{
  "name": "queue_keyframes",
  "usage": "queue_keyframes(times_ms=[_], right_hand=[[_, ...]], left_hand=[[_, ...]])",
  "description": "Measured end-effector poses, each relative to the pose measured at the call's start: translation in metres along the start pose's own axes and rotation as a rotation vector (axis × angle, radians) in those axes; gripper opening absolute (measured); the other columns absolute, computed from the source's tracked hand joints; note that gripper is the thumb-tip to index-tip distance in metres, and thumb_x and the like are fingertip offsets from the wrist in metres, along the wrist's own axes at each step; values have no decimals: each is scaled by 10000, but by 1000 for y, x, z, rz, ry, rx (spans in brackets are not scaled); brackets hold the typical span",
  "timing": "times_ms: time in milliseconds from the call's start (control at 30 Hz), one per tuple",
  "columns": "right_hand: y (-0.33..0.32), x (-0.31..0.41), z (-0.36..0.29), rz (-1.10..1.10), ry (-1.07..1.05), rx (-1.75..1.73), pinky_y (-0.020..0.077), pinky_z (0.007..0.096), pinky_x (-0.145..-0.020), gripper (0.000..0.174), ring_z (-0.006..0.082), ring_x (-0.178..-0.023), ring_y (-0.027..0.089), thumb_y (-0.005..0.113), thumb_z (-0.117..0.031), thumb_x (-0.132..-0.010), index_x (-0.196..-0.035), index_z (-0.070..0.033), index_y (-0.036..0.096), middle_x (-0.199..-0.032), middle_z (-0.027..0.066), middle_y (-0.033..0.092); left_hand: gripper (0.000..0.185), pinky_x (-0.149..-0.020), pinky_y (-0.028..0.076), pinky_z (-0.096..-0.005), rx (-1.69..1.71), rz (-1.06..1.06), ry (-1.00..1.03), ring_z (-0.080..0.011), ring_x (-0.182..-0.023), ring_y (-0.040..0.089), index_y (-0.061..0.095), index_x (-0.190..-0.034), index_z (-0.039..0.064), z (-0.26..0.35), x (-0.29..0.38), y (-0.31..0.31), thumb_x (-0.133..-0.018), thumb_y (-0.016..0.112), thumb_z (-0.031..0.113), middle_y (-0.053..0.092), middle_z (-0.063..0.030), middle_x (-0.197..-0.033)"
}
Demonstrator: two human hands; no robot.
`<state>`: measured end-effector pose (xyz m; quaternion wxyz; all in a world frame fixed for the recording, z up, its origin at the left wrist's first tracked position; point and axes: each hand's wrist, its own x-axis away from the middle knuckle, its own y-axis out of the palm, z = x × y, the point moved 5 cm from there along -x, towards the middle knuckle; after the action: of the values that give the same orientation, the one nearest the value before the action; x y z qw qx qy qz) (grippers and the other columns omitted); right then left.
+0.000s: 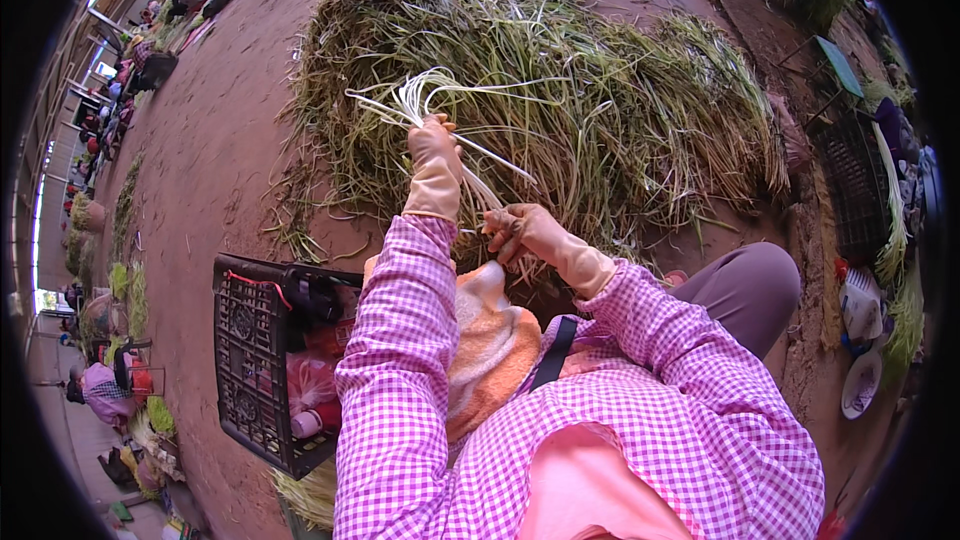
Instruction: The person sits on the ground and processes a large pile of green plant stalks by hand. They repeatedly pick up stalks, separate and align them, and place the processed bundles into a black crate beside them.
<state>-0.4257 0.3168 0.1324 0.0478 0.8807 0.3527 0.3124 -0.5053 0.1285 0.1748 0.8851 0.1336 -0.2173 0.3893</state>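
My left hand (435, 154), in a tan rubber glove, is closed around a small bunch of pale, thin plant stalks (414, 99). Their whitish ends fan out above the fist and some reach down to the right. Lower and to the right, my right hand (525, 236), gloved and soiled at the fingers, has bent fingertips at the lower end of the bunch; whether they pinch a stalk cannot be told. Beyond both hands lies a large heap of long green and brown stalks (555, 105). An orange and white towel (495, 337) covers my lap.
A black plastic crate (251, 367) with bags and a bottle stands at my left on the earthen floor. At the right are a dark crate (847, 187), a white bowl (861, 384) and bundled stalks (904, 322). Several people sit along the far left.
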Motion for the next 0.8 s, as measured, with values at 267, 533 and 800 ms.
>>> queue_keyframes(times_ms=[267, 533, 800], right_hand=[[-59, 8, 82, -32, 355, 494, 563, 329, -543, 328, 206, -616, 685, 573, -278, -979, -947, 25, 692, -815, 111, 707], [-69, 7, -22, 217, -220, 120, 538, 232, -532, 401, 111, -620, 641, 611, -304, -970, -1292, -66, 583, -987, 97, 709], [-19, -32, -24, 135, -290, 380, 555, 332, -707, 284, 232, -787, 676, 616, -267, -963, -1114, -36, 682, -919, 100, 718]], left_hand=[[220, -408, 375, -245, -1, 54, -35, -67, -483, 440, 624, -937, 58, 11, -9, -14, -1020, 477, 199, 615, 3, -717], [263, -382, 343, -216, -97, -131, -6, -62, -471, 414, 608, -1000, 10, 2, 11, 1, -1035, 450, 217, 628, -52, -750], [337, -664, 649, -393, 231, -290, -10, -246, -675, 695, 597, -946, -47, 25, 16, -10, -1045, 437, 232, 666, -138, -788]])
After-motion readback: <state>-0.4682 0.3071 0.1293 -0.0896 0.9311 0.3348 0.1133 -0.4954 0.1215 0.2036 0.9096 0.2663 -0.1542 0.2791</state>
